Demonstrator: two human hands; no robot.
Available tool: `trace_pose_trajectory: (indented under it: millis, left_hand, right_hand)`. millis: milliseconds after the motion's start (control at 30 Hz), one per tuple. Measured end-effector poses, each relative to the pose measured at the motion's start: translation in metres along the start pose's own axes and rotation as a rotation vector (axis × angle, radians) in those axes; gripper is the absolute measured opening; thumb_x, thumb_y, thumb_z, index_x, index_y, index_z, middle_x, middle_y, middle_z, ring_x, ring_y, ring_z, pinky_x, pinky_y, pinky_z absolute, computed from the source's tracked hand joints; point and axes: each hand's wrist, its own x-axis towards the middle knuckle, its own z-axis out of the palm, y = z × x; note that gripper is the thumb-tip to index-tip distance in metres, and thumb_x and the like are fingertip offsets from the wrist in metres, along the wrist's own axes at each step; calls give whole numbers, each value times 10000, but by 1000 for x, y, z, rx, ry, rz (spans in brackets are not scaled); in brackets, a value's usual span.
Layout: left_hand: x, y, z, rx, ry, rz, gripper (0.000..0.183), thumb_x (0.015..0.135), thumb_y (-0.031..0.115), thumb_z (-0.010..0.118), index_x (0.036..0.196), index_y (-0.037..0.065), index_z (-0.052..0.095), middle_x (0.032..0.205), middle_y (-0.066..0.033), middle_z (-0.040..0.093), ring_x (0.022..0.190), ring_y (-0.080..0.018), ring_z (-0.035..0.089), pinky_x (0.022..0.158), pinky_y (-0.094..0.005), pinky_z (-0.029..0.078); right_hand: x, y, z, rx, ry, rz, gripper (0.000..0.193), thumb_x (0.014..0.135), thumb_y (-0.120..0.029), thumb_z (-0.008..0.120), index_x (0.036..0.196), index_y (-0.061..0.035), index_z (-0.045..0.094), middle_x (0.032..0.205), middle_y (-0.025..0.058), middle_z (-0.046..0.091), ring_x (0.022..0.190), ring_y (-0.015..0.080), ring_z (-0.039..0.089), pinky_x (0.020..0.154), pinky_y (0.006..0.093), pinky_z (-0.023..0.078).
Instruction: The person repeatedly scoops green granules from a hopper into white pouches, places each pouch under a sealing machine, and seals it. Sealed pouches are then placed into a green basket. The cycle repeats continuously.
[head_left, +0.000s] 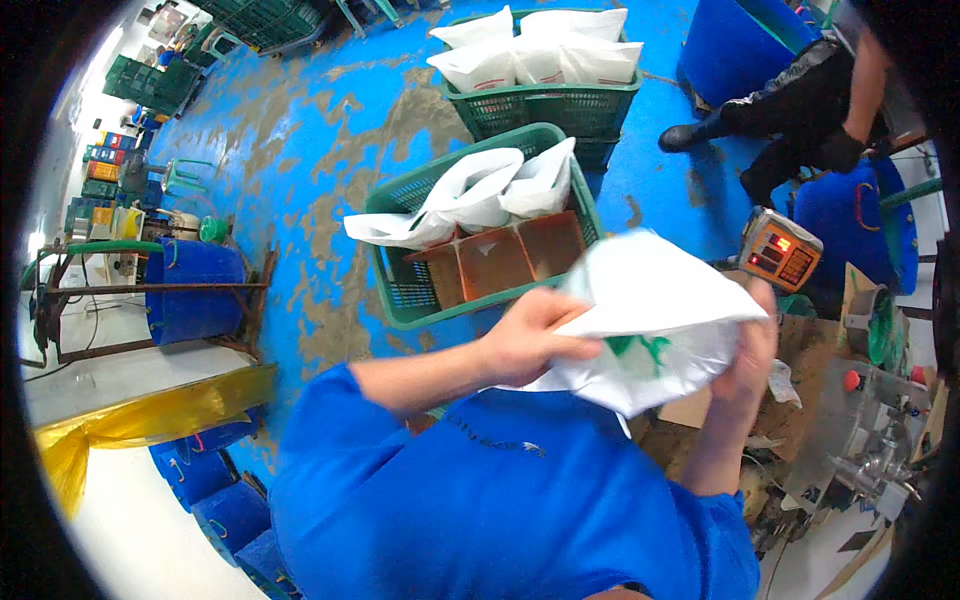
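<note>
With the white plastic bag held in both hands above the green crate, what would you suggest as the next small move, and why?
Probably lower the white plastic bag, gripped by the left hand and right hand, forward into the green plastic crate. Its brown cardboard compartments nearest the person look unfilled, while similar white bags already lie at its far end.

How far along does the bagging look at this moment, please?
Done: the far green crate is heaped with filled white bags, and the near green crate holds three bags at its far end. In hand: the left hand and right hand grip one more white bag. Left: the brown divider compartments at the near crate's front are unfilled.
</note>
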Motion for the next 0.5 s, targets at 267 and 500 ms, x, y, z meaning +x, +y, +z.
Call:
trace_pose_trajectory:
  millis: [267,500]
  left_hand:
    - [-119,-1,-110,-355,734,-14,193,757,-8,591,947,-38,591,896,-112,634,799,-176,614,750,-310,495]
    - [-128,-71,-285,-240,1180,-44,156,749,-15,546,890,-57,492,896,-180,592,806,-276,619,727,-410,535]
  right_hand:
    - [62,162,126,203,-416,625,180,817,-57,530,988,-84,479,930,55,564,888,146,565,771,292,471]
    - [66,377,171,505,-302,1185,236,879,-163,473,1100,-83,494,1062,90,571,958,207,568,852,414,462]
